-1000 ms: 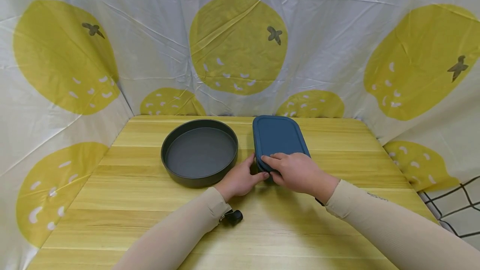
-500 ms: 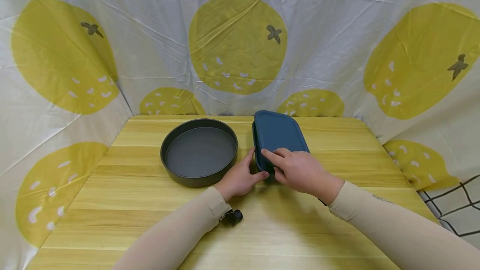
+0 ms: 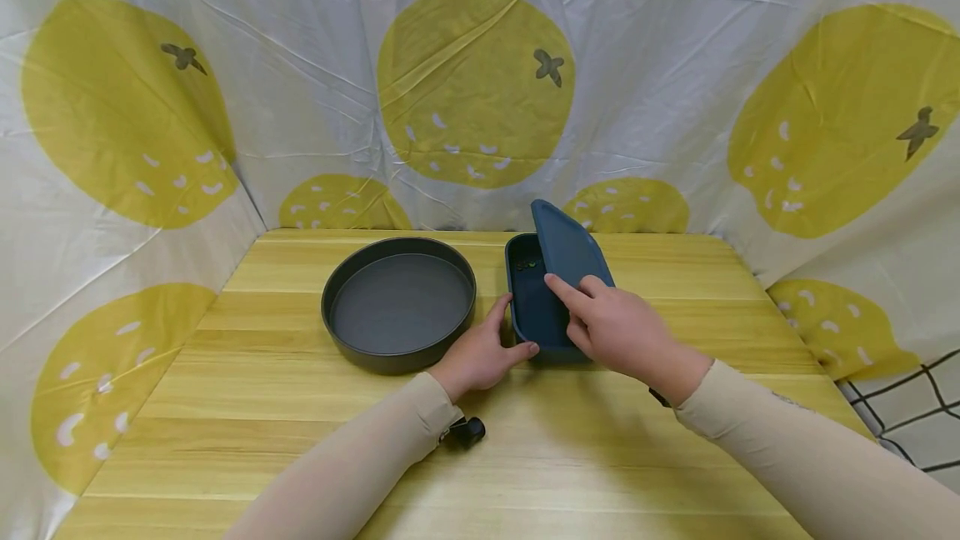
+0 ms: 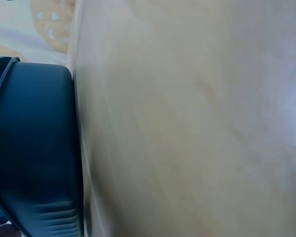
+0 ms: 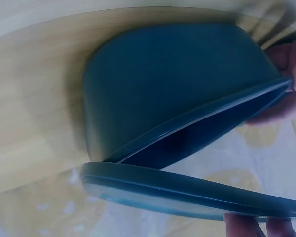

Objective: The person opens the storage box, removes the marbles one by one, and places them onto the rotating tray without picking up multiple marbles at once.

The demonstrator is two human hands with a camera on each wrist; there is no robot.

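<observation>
A dark blue rectangular food container [image 3: 564, 355] stands on the table with its lid [image 3: 572, 247] tilted up, its left side raised and its right side near the container's right rim. My right hand [image 3: 626, 330] pinches the lid's near edge, index finger stretched along it. My left hand [image 3: 480, 358] holds the container's near left corner, thumb at the front and fingers along the side. Several small dark greenish pieces [image 3: 527, 266] lie inside toward the back. The right wrist view shows the gap between container [image 5: 177, 74] and lid [image 5: 163, 191]. The left wrist view shows the container's side wall [image 4: 37, 138].
Left of the container stands a round dark grey pan [image 3: 401, 302], close to my left hand. A wooden table [image 3: 247, 407] lies under everything. Behind and at the sides hangs a white curtain [image 3: 300, 90] with yellow fruit prints. A black-lined grid [image 3: 918, 415] shows at the right.
My right hand has lifted the lid's left side and swung it up to the right, uncovering the container's inside. The left hand has stayed at the corner. The pan has not moved.
</observation>
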